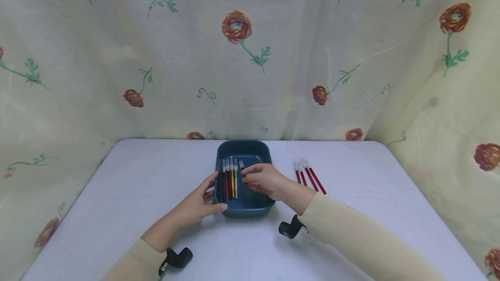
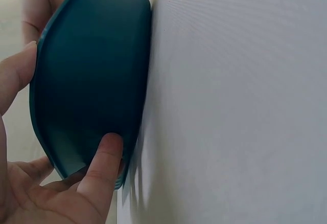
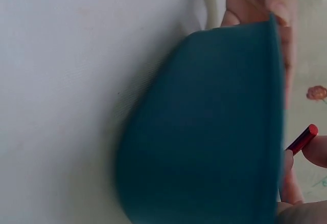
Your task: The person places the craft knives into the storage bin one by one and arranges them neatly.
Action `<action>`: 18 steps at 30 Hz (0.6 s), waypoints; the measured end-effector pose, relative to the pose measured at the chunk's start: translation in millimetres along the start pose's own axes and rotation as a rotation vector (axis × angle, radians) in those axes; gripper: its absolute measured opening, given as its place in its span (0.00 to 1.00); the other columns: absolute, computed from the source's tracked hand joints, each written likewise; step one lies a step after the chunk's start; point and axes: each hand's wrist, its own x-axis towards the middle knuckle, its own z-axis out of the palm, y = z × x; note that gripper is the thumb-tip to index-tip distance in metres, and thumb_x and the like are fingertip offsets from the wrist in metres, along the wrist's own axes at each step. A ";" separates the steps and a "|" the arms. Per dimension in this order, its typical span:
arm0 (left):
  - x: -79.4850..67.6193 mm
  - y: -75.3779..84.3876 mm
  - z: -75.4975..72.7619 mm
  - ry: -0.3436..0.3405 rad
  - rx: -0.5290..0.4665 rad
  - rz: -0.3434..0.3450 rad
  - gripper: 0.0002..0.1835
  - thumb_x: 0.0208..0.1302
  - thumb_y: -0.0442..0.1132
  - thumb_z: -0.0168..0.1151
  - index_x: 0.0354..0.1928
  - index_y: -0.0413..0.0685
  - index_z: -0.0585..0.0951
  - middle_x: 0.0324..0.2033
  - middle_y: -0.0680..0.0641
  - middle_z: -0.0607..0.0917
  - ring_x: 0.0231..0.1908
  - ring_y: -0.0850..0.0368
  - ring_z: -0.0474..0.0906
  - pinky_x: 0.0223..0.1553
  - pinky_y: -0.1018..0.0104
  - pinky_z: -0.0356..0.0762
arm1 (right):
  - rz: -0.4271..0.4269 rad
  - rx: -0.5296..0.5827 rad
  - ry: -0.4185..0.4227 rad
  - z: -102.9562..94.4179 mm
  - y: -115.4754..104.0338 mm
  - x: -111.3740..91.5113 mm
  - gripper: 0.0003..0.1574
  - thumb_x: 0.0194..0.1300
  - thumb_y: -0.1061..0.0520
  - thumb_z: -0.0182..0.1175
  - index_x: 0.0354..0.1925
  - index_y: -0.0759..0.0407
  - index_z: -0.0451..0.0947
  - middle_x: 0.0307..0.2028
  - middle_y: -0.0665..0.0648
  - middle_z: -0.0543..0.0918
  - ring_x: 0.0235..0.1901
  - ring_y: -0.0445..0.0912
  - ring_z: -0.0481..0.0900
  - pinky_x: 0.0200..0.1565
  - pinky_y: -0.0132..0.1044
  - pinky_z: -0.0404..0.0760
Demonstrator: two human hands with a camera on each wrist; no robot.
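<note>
A dark blue plastic basin point(image 1: 250, 212) stands on the table. My left hand point(image 1: 197, 203) grips its near-left corner; in the left wrist view the thumb point(image 2: 108, 152) presses the outer wall. Above the inside of the basin, my right hand point(image 1: 265, 181) pinches a thin red pen-like stick with a whitish cap point(image 1: 241, 165). That stick's red end point(image 3: 305, 136) sticks out between thumb and finger in the right wrist view. Several similar capped sticks, red, yellow and white point(image 1: 236, 185), lie side by side along the basin's left part, caps pointing away.
To the right of the basin, several red capped sticks point(image 1: 312, 180) lie on the white-covered table point(image 1: 351, 237). A flower-patterned curtain point(image 1: 289, 77) hangs behind the table and at its sides. Each wrist carries a small black camera point(image 1: 291, 228).
</note>
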 end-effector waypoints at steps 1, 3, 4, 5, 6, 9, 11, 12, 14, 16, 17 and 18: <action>-0.1 -0.1 -0.1 -0.001 -0.001 0.000 0.55 0.58 0.49 0.75 0.80 0.62 0.49 0.76 0.40 0.57 0.72 0.38 0.61 0.63 0.47 0.72 | -0.003 -0.002 0.006 1.3 1.1 1.9 0.21 0.68 0.62 0.61 0.57 0.68 0.78 0.47 0.61 0.83 0.38 0.47 0.80 0.46 0.36 0.82; -0.1 -0.2 0.0 -0.002 0.000 0.001 0.55 0.58 0.49 0.75 0.80 0.62 0.49 0.76 0.40 0.57 0.72 0.38 0.61 0.63 0.46 0.72 | -0.002 -0.006 0.022 3.3 3.0 5.5 0.20 0.68 0.62 0.62 0.57 0.67 0.78 0.46 0.60 0.83 0.37 0.47 0.80 0.45 0.36 0.82; -0.1 -0.2 -0.2 -0.001 0.001 0.000 0.55 0.58 0.49 0.75 0.80 0.62 0.49 0.76 0.40 0.57 0.72 0.38 0.61 0.63 0.47 0.72 | -0.002 -0.008 0.032 4.5 3.5 7.4 0.19 0.68 0.63 0.62 0.56 0.67 0.79 0.46 0.59 0.83 0.37 0.47 0.80 0.44 0.36 0.82; -0.2 -0.2 -0.3 -0.002 0.000 -0.001 0.55 0.58 0.49 0.75 0.80 0.63 0.49 0.76 0.40 0.57 0.72 0.38 0.61 0.63 0.47 0.72 | 0.000 -0.009 0.041 5.6 3.9 9.0 0.19 0.68 0.63 0.62 0.55 0.67 0.79 0.45 0.58 0.83 0.36 0.47 0.80 0.42 0.35 0.82; -0.1 -0.4 -0.3 -0.003 0.000 -0.001 0.55 0.58 0.49 0.75 0.80 0.63 0.49 0.76 0.40 0.57 0.72 0.38 0.61 0.63 0.47 0.72 | 0.001 -0.011 0.049 6.5 4.2 10.6 0.18 0.68 0.63 0.62 0.55 0.67 0.79 0.44 0.58 0.83 0.36 0.47 0.80 0.41 0.34 0.82; 0.2 -0.9 -0.2 -0.003 -0.001 -0.001 0.55 0.58 0.50 0.75 0.80 0.63 0.49 0.76 0.41 0.57 0.72 0.38 0.60 0.63 0.47 0.72 | 0.009 -0.014 0.068 8.8 4.8 14.7 0.17 0.68 0.62 0.62 0.54 0.66 0.80 0.43 0.58 0.84 0.34 0.46 0.79 0.38 0.32 0.81; 0.2 -1.5 -0.3 -0.002 -0.004 -0.001 0.55 0.58 0.50 0.75 0.80 0.63 0.49 0.76 0.41 0.57 0.72 0.38 0.60 0.62 0.47 0.72 | 0.012 -0.026 0.073 10.3 4.9 16.3 0.17 0.69 0.62 0.61 0.54 0.65 0.80 0.43 0.58 0.84 0.34 0.45 0.79 0.38 0.31 0.80; 0.3 -1.8 -0.4 -0.002 -0.005 0.000 0.55 0.58 0.50 0.75 0.80 0.63 0.49 0.76 0.40 0.57 0.72 0.38 0.60 0.62 0.47 0.73 | 0.014 -0.033 0.075 10.9 5.0 17.0 0.16 0.69 0.62 0.61 0.54 0.65 0.80 0.43 0.58 0.84 0.34 0.45 0.79 0.37 0.31 0.80; 0.4 -2.2 -0.4 -0.002 -0.008 0.002 0.55 0.58 0.49 0.75 0.80 0.63 0.49 0.76 0.40 0.57 0.72 0.37 0.60 0.62 0.46 0.73 | 0.019 -0.046 0.080 11.9 5.9 17.9 0.16 0.68 0.62 0.62 0.54 0.65 0.80 0.42 0.58 0.83 0.33 0.45 0.78 0.37 0.31 0.80; 0.3 -2.3 -0.5 -0.005 -0.011 0.005 0.55 0.58 0.49 0.75 0.80 0.63 0.49 0.76 0.40 0.57 0.72 0.37 0.60 0.62 0.46 0.73 | 0.026 -0.063 0.085 12.7 6.6 18.7 0.16 0.68 0.63 0.62 0.53 0.64 0.80 0.42 0.57 0.83 0.33 0.45 0.78 0.36 0.30 0.80; 0.3 -2.3 -0.6 -0.005 -0.012 0.005 0.55 0.58 0.49 0.75 0.80 0.63 0.49 0.76 0.40 0.57 0.72 0.37 0.60 0.62 0.46 0.73 | 0.028 -0.070 0.086 13.0 7.2 19.3 0.16 0.68 0.63 0.62 0.54 0.64 0.80 0.42 0.57 0.83 0.33 0.45 0.78 0.36 0.30 0.80; 0.4 -2.4 -0.7 -0.006 -0.014 0.007 0.55 0.58 0.49 0.75 0.80 0.62 0.49 0.76 0.40 0.57 0.72 0.37 0.60 0.62 0.46 0.73 | 0.031 -0.076 0.084 13.4 7.7 19.8 0.16 0.68 0.63 0.62 0.54 0.63 0.80 0.42 0.57 0.83 0.33 0.45 0.79 0.36 0.30 0.80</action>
